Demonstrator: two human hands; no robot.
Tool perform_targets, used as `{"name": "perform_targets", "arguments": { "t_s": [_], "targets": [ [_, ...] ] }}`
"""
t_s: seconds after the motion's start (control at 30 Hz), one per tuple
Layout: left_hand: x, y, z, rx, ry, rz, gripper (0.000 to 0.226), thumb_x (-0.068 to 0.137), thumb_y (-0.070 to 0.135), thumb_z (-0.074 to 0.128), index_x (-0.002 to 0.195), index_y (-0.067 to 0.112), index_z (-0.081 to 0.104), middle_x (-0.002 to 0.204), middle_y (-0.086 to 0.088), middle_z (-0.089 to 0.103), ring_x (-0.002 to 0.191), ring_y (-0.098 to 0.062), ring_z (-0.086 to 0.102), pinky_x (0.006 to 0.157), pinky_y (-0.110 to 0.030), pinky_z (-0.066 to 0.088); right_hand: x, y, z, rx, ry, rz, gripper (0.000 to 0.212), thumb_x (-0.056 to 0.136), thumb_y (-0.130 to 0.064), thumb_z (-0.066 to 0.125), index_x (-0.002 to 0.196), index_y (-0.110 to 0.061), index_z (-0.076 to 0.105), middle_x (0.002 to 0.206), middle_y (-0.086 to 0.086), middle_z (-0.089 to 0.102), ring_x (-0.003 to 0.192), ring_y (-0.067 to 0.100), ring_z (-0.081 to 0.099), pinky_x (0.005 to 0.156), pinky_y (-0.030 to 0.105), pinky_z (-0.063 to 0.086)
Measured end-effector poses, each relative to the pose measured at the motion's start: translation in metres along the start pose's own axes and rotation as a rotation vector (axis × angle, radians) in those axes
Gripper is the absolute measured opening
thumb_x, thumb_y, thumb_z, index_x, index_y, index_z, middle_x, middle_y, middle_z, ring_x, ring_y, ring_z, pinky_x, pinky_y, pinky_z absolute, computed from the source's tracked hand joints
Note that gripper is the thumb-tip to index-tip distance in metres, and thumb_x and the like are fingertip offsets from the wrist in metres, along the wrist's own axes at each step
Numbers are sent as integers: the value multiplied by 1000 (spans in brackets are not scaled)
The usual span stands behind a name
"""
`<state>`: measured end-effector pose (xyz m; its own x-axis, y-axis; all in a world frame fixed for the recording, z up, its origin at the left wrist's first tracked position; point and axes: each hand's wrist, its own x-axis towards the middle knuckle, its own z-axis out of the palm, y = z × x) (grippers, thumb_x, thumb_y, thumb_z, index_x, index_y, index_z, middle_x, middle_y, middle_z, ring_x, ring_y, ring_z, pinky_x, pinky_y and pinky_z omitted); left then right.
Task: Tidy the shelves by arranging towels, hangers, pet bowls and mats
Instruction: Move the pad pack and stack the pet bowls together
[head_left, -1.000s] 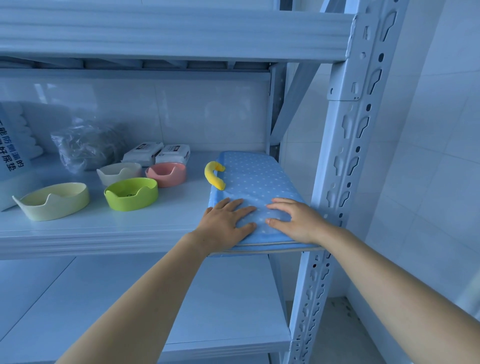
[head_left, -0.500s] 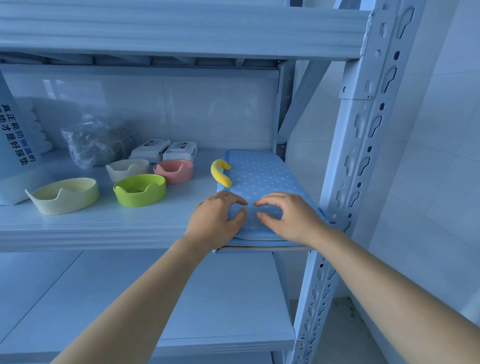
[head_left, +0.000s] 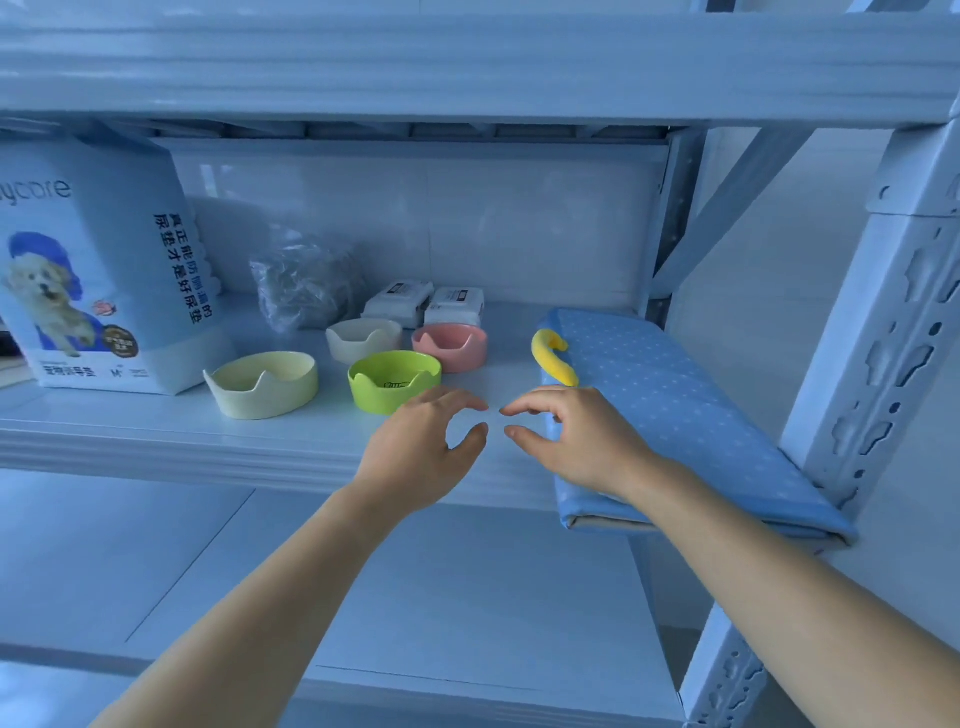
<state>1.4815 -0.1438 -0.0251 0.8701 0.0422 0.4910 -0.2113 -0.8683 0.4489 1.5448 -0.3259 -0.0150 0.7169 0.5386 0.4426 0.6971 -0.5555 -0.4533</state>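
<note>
The head camera is sitting on the person's head, facing forward and a little downward into a metal rack, and it is staying close to it. The lens is hanging between two levels: it is seeing the underside of the upper shelf (head_left: 467, 67) and the top of the middle shelf (head_left: 130, 410) and the lower shelf (head_left: 467, 597). Both forearms are entering from the bottom edge, and the left hand (head_left: 415, 452) and right hand (head_left: 582, 447) are meeting near the centre. The upright post (head_left: 878, 332) is filling the right side, very near.

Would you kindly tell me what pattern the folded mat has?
The mat is light blue with small white dots, clearest in the head view.
</note>
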Motion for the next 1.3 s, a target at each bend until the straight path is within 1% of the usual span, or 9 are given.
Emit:
{"name": "perform_targets", "arguments": {
  "t_s": [0.2, 0.43, 0.67, 0.83, 0.93, 1.0, 1.07, 1.17, 1.3],
  "targets": [
    [-2, -59, -51, 60, 59, -26, 28, 88, 38, 54, 115, 34, 58, 115, 15, 58, 50, 2, 49, 64, -24, 39, 45, -51, 46, 13, 10, -92, 22, 84, -33, 64, 104, -27, 68, 105, -16, 67, 97, 0, 56, 77, 15, 37],
    [-7, -125, -101, 58, 72, -52, 26, 88, 35, 54, 113, 31, 58, 110, 13, 59, 73, -11, 60, 72, -31, 49, 88, -100, 97, 45, -1, -126, 22, 84, -36, 64, 104, -28, 68, 104, -17, 65, 92, -4, 50, 75, 13, 38],
    [-10, -184, -140, 84, 67, -38, 23, 90, 35, 49, 110, 35, 59, 109, 18, 60, 97, -4, 58, 76, -31, 50, 120, -133, 124, -9, 0, -202, 18, 85, -36, 62, 100, -30, 69, 105, -18, 65, 101, 3, 57, 89, 22, 43],
    [-5, -207, -155, 100, 69, -15, 23, 90, 39, 48, 109, 34, 60, 103, 19, 59, 64, 21, 47, 57, -16, 35, 142, -147, 135, -51, -48, -183, 22, 85, -42, 59, 104, -33, 67, 113, -18, 64, 110, 5, 54, 94, 29, 44],
    [3, -216, -159, 110, 41, -8, 25, 90, 42, 48, 110, 33, 59, 108, 17, 61, 55, 10, 51, 60, -22, 40, 157, -151, 137, -94, -44, -190, 22, 85, -47, 57, 103, -37, 66, 110, -18, 64, 105, 0, 53, 94, 6, 30],
    [13, -221, -162, 123, 13, -8, 26, 90, 43, 46, 111, 35, 58, 110, 17, 60, 55, 2, 52, 68, -28, 46, 167, -151, 138, -89, -4, -178, 19, 86, -46, 57, 100, -37, 66, 105, -19, 65, 89, -14, 48, 74, -11, 16],
    [26, -225, -163, 128, -1, 2, 25, 90, 41, 47, 112, 34, 58, 111, 15, 60, 70, -1, 55, 74, -30, 49, 177, -150, 141, -27, 12, -165, 17, 86, -43, 59, 98, -35, 68, 104, -18, 65, 82, -18, 48, 72, -8, 22],
    [48, -230, -161, 127, -15, 17, 25, 90, 40, 48, 111, 32, 60, 113, 14, 60, 90, -11, 58, 81, -34, 49, 193, -142, 150, 26, 0, -147, 19, 86, -41, 60, 101, -32, 68, 106, -16, 66, 97, -2, 54, 77, 14, 35],
    [80, -236, -151, 88, -6, 28, 24, 89, 36, 52, 110, 31, 63, 115, 13, 59, 87, -12, 61, 82, -30, 48, 218, -119, 155, 49, 45, -113, 18, 85, -38, 62, 98, -30, 69, 102, -18, 66, 96, 1, 58, 78, 18, 37]
  ]
}}
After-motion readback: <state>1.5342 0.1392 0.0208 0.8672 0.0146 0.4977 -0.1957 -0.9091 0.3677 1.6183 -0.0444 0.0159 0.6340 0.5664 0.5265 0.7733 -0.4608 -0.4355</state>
